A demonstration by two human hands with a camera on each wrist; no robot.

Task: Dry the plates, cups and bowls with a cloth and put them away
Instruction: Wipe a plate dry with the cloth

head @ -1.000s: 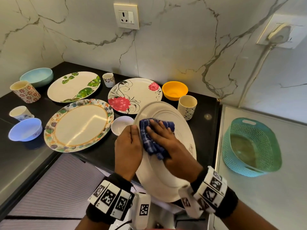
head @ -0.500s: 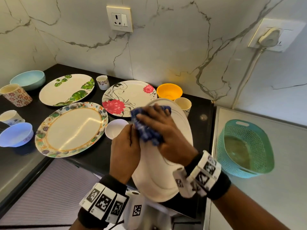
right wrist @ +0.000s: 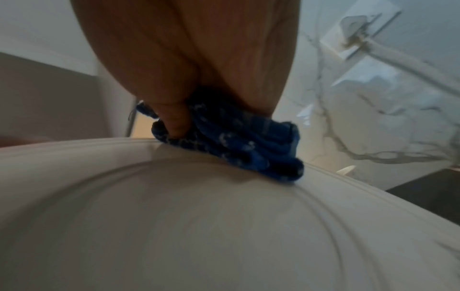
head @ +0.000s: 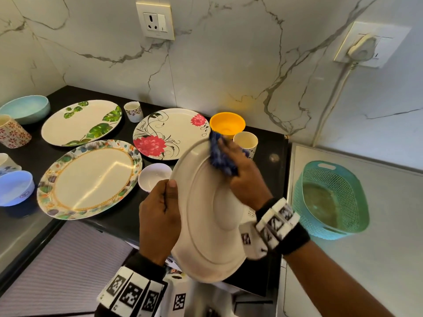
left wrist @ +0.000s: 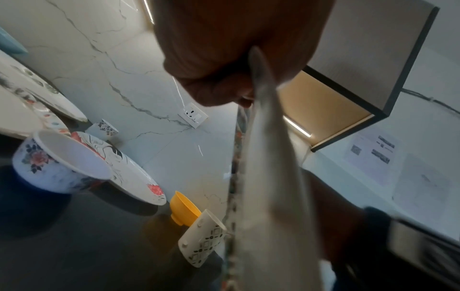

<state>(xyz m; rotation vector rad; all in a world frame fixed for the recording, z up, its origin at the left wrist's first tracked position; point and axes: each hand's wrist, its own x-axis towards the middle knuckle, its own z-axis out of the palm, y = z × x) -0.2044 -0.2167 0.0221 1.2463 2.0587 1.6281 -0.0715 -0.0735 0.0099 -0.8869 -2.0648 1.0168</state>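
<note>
Above counter edge: left hand [head: 160, 216] grips tilted white plate [head: 206, 225]; right hand [head: 242, 177] clutches blue cloth [head: 220, 156], wiping far rim. Advise steady pressure, rotating plate.

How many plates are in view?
4: white plate held tilted in the left hand; leaf plate, red-flower plate and floral-rimmed plate lie on the counter.

- Basket: teal perforated plastic basket [head: 357, 193], well to the right of the right hand's fingers [head: 229, 147], standing on a grey steel surface [head: 377, 271].
- Socket: white wall socket with switch [head: 155, 21], high beyond the left hand's fingers [head: 171, 186], on the veined marble wall [head: 229, 65].
- Plug: white plug with pale cable [head: 361, 48], up and right of the right hand's fingers.
- Counter: black stone countertop [head: 271, 145], just right of the right hand's fingers.
- Cabinet: dark-edged wall cabinet, wood-toned underside [left wrist: 323, 110], above the left hand's fingers.
</note>
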